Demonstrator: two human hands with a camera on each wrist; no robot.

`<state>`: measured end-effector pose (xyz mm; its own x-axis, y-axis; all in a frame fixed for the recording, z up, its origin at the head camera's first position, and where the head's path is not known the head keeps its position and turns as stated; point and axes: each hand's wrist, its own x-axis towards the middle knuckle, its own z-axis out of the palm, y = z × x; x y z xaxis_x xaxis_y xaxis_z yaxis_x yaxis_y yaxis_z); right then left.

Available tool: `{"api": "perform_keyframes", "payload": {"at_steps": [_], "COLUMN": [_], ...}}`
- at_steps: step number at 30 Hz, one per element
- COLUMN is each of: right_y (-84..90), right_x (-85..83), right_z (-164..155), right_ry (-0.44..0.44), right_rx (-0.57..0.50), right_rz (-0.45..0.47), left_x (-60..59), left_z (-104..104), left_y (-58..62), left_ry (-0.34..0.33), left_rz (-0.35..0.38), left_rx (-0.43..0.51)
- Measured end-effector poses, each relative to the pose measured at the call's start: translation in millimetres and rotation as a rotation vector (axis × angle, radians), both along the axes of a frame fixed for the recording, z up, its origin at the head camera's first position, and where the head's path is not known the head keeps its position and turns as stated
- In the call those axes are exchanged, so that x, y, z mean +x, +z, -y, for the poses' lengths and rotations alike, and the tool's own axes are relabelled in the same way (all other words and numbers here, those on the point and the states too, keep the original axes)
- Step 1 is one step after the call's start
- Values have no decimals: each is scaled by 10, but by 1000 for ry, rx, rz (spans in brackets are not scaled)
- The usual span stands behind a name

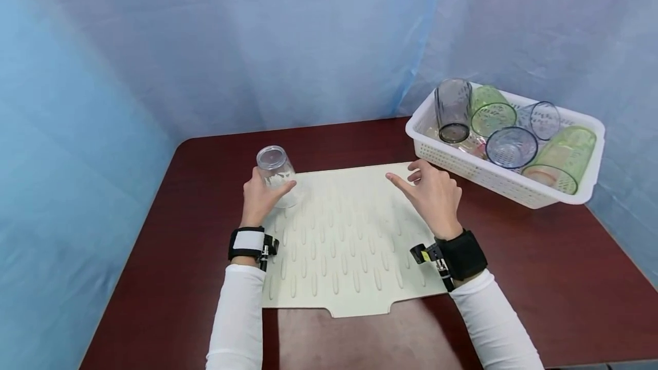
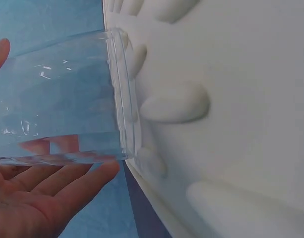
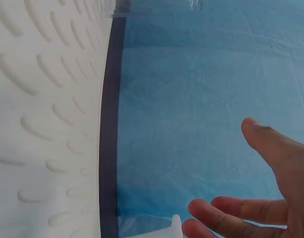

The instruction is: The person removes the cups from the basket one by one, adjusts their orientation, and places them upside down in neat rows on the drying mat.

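Observation:
A clear drinking glass [image 1: 277, 165] stands at the far left corner of the cream ridged mat [image 1: 349, 244], apparently upside down. My left hand [image 1: 259, 196] is around it, thumb on the near side. In the left wrist view, the fingers [image 2: 80, 191] run fairly straight along the side of the glass [image 2: 58, 99], and the thumb lies at its other edge; firm contact is hard to tell. My right hand [image 1: 434, 196] hovers over the mat's far right corner, thumb and fingers spread apart with nothing between them.
A white basket [image 1: 478, 173] stands at the back right, holding several glasses: grey [image 1: 453, 104], green [image 1: 565, 153] and bluish [image 1: 511, 147]. The mat lies on a dark red table [image 1: 205, 187]. Blue cloth [image 1: 308, 44] hangs behind and at the sides.

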<state>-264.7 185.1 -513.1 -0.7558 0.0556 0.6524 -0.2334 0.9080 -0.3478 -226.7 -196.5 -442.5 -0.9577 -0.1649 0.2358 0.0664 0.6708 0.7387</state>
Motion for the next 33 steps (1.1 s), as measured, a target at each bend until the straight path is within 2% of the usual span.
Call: {"api": "perform_keyframes", "payload": {"at_steps": [5,8,12,15,19,22,25,29,33], "right_y": [56,389,1004,1250,1369,1412,1480,1585,1637], "right_x": [42,246,629,781,846,860,862,822,729], "right_z": [-138,-134,-66,-94,-230,-357,-489,-632,-697], "right_ry": [-3,10,36,30,-14,-32,-63,-111,-128], "right_rx": [-8,-59,-130,-128,-123,-129,-122,-96,-100], "right_rz": [-7,49,102,105,116,111,97,64,53], "left_x": [9,16,25,37,63,96,127,147,130], "left_z": [17,24,29,46,90,145,199,239,178], "left_y": [1,1,-10,-10,34,125,272,515,768], "left_ry": [1,-3,-17,-37,-65,-65,-51,-60,-109], "left_rz": [15,15,3,-24,-60,-82,-127,-229,-338], "left_rx": [6,6,4,14,32,24,3,-40,-94]}}
